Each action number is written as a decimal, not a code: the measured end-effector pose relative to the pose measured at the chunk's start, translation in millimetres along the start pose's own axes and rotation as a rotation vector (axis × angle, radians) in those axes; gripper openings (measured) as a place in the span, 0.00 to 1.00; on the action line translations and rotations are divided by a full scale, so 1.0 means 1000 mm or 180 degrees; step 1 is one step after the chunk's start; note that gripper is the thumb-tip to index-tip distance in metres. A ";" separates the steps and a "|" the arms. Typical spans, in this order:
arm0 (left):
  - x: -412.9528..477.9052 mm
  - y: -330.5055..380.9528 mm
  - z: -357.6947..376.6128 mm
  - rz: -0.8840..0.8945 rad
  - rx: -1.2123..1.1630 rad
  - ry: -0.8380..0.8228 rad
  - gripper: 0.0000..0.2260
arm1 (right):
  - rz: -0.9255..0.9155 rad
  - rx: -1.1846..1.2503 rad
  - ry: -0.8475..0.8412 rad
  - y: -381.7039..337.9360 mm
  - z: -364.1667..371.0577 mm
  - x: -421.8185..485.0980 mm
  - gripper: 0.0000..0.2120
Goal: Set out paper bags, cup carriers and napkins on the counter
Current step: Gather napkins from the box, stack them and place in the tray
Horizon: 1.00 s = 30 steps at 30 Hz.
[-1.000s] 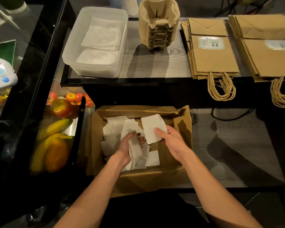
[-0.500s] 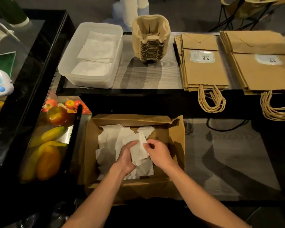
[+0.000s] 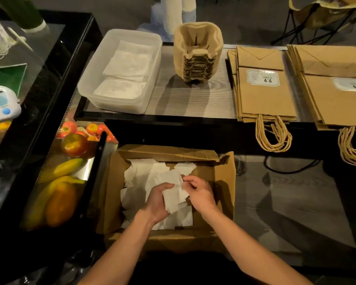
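Note:
An open cardboard box (image 3: 224, 182) low in front of me holds several loose white napkins (image 3: 140, 173). My left hand (image 3: 156, 202) grips a small stack of napkins (image 3: 174, 194) over the box. My right hand (image 3: 199, 192) pinches the right edge of that stack. On the counter behind stand a clear plastic tub (image 3: 86, 89) with folded napkins (image 3: 130, 64) inside, a stack of pulp cup carriers (image 3: 197, 52), and two piles of brown paper bags (image 3: 263, 95) (image 3: 337, 99) lying flat with handles hanging over the edge.
A glass display case (image 3: 56, 182) with bananas, an orange and apples sits left of the box. A white digital timer (image 3: 0, 103) lies at the far left. A black cable (image 3: 286, 169) trails on the lower surface right of the box.
My right hand brought a single napkin down and in onto the stack that my left hand holds. Both hands now meet on the stack over the box. The view has tilted up slightly.

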<state>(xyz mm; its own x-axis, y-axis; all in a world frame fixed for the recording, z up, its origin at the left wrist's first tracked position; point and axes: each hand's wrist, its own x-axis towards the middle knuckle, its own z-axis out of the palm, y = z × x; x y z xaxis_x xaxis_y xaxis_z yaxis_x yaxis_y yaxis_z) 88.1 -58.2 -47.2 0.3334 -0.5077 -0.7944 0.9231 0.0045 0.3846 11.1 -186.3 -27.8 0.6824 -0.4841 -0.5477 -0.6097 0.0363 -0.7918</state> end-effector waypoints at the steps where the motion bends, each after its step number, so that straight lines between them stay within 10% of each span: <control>1: 0.000 0.000 0.001 0.0011 -0.0044 -0.0026 0.20 | 0.0009 -0.0012 -0.0017 0.000 0.000 0.001 0.08; 13: 0.013 0.011 0.003 0.0185 0.0007 0.0196 0.21 | 0.0044 0.1048 0.0272 -0.006 -0.009 0.010 0.08; 18: 0.010 0.009 0.002 -0.0069 -0.0269 -0.0299 0.29 | 0.0045 -0.0138 0.0092 0.004 0.010 0.018 0.06; 30: 0.030 0.010 -0.008 -0.0162 -0.0057 0.0469 0.17 | 0.0259 -0.1702 0.0931 0.029 0.008 0.094 0.23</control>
<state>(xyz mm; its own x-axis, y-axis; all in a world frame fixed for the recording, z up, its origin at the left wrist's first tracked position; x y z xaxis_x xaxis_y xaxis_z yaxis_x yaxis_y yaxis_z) 109.5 -66.9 -71.0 0.3094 -0.3758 -0.8735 0.9424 -0.0019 0.3346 60.9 -223.6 -104.4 0.5325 -0.7207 -0.4439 -0.8247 -0.3237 -0.4638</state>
